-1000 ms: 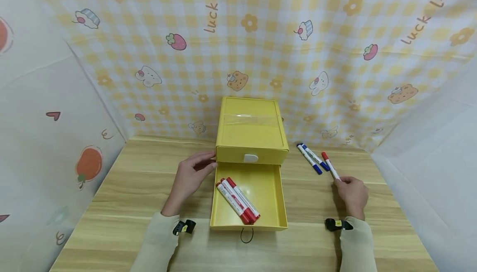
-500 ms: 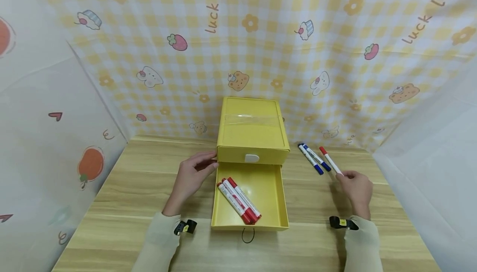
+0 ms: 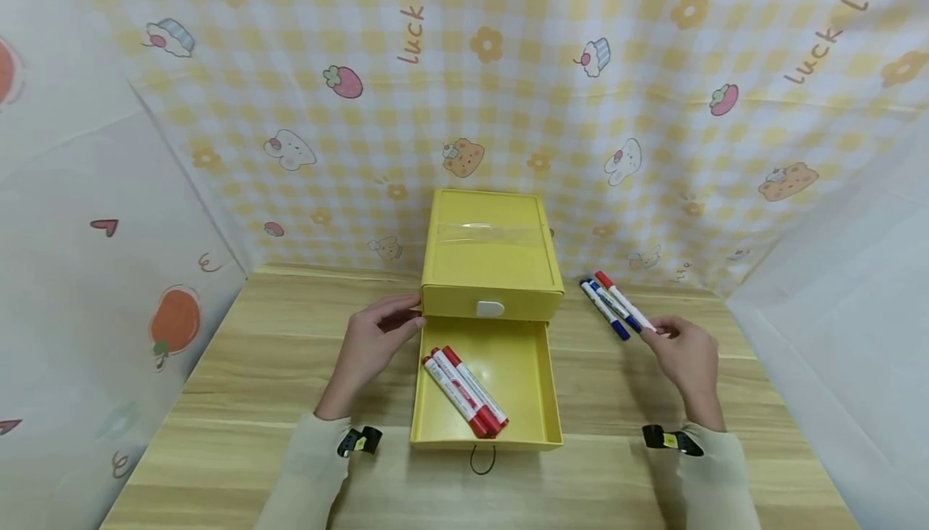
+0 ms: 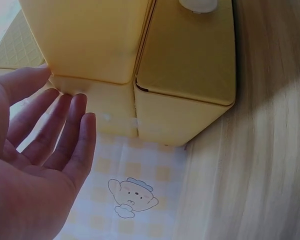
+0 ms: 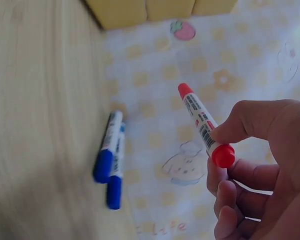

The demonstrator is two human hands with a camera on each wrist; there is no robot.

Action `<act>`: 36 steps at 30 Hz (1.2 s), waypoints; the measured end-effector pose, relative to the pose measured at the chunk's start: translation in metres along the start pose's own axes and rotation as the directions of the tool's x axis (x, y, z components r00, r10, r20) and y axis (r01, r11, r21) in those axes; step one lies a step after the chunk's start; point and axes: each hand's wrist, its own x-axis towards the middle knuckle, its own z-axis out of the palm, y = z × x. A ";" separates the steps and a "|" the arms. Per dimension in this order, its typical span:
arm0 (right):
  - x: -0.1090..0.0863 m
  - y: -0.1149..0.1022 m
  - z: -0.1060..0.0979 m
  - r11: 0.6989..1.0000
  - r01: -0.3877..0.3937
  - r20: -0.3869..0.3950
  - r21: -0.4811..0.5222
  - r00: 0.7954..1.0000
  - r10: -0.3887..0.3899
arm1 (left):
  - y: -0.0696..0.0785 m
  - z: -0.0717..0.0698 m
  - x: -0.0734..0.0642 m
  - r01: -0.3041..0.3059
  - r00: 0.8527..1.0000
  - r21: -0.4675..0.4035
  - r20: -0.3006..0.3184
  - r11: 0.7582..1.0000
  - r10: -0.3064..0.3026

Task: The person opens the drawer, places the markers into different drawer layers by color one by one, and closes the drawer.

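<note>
My right hand pinches a white marker with red ends between thumb and fingers. In the right wrist view this red marker is held up off the table, its far tip pointing at the yellow cabinet. Two blue markers lie side by side on the table below and left of it. My left hand rests at the cabinet's left side, its fingers loosely bent and fingertips at the yellow cabinet. The lower drawer is pulled out and holds several red markers, lying diagonally.
The cabinet's upper drawer is closed and has a white knob. A thin dark loop hangs at the lower drawer's front. Behind the wooden table hangs a checked cloth.
My right hand has lifted the red marker off the table and tilted it leftward; it now overlaps the blue markers in the head view. The left hand and the drawer have stayed put.
</note>
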 end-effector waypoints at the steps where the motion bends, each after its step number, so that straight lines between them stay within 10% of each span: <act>1: -0.001 -0.003 -0.003 1.000 0.019 0.000 0.003 1.000 -0.019 | 0.000 -0.001 0.000 -0.002 1.000 0.001 0.004 1.000 0.002; 17: -0.021 -0.035 -0.050 0.974 0.225 0.056 0.026 0.972 -0.226 | 0.006 -0.008 0.009 -0.059 0.995 0.101 0.085 0.993 0.051; 26: -0.038 -0.068 -0.075 0.945 0.317 -0.008 0.085 0.948 -0.318 | 0.011 -0.013 0.014 -0.207 0.972 0.281 0.166 0.937 0.165; 36: -0.059 -0.102 -0.079 0.811 0.560 -0.063 0.168 0.827 -0.558 | 0.017 -0.015 0.021 -0.324 0.940 0.423 0.242 0.846 0.239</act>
